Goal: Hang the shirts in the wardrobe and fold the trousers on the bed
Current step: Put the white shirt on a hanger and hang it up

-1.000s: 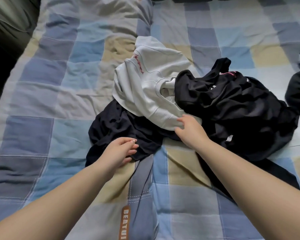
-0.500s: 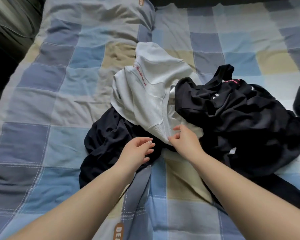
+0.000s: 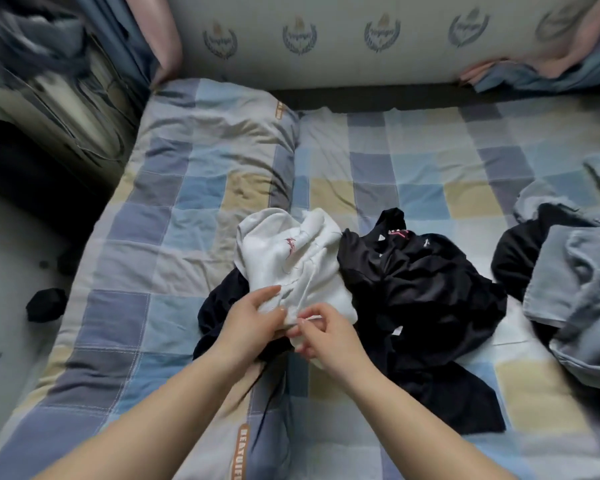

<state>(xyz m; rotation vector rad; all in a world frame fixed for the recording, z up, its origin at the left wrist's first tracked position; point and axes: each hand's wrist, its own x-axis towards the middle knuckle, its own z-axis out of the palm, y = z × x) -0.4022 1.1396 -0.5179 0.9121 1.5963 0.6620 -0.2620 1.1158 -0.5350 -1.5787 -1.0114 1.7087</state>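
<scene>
A white garment with red lettering lies bunched in the middle of the checked bed. My left hand grips its near edge, fingers laid over the cloth. My right hand pinches the same edge just beside it. Under the white garment lies a dark navy garment. A crumpled black garment with a pink label sits right of the white one, touching it.
Grey-blue clothes are heaped at the bed's right side over another black piece. A padded headboard runs along the back. Left of the bed is floor with a dark sock and a cluttered dark corner.
Both hands have closed on the white garment's near edge and lifted it. The view has tilted up, showing the headboard and more of the bed.
</scene>
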